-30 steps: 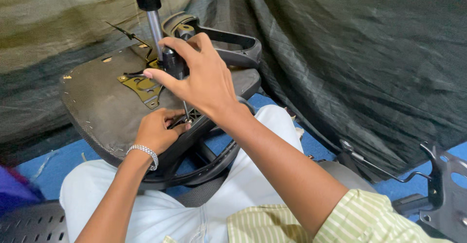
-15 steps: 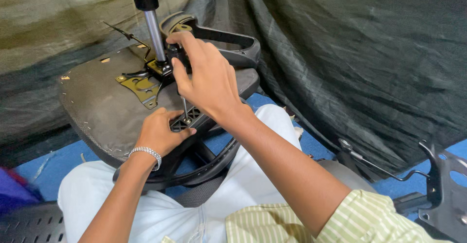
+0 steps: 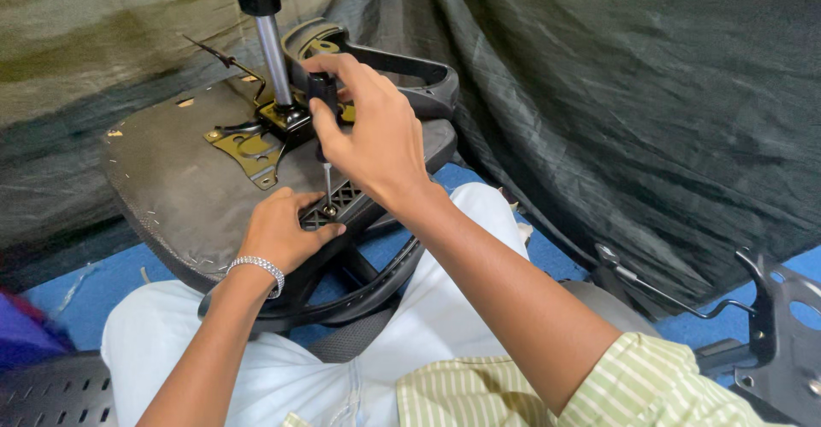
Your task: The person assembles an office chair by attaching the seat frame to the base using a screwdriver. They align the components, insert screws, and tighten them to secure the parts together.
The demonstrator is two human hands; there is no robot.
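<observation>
Centrally, the screwdriver stands upright, its tip seated on a screw in the black armrest bracket at the near edge of the overturned chair seat; the right hand is clenched around the black handle from above, apparently to bear straight down the shaft; the left hand, with a metal bracelet at the wrist, grasps the bracket just beside the screw, apparently steadying it; the seat rests across the person's lap, underside up, which exposes the metal mounting plate and the gas lift column rising from it; a dark tarpaulin hangs behind, over a blue floor.
</observation>
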